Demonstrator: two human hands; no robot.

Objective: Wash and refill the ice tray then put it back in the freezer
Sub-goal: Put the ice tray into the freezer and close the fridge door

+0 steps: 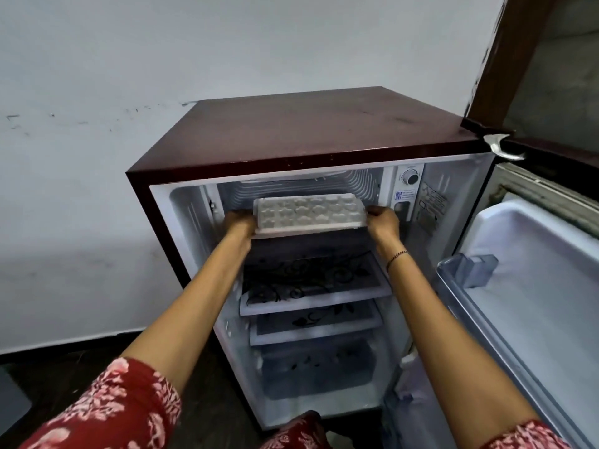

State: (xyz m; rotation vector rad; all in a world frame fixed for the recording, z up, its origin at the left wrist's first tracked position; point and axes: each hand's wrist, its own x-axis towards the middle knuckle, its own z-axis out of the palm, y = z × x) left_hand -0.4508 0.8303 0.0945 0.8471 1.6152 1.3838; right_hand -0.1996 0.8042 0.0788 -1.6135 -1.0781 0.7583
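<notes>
Two hands, left (240, 222) and right (384, 220), clasped the white ice tray (309, 212) by its short ends; probably light, rigid, spill-prone, so best held level.

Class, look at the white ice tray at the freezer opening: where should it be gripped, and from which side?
Grip the ice tray at its two short ends, one hand on each, coming in from the sides. It is long, shallow and open on top, so end grips probably keep it level. The left hand and right hand hold it that way.
</notes>
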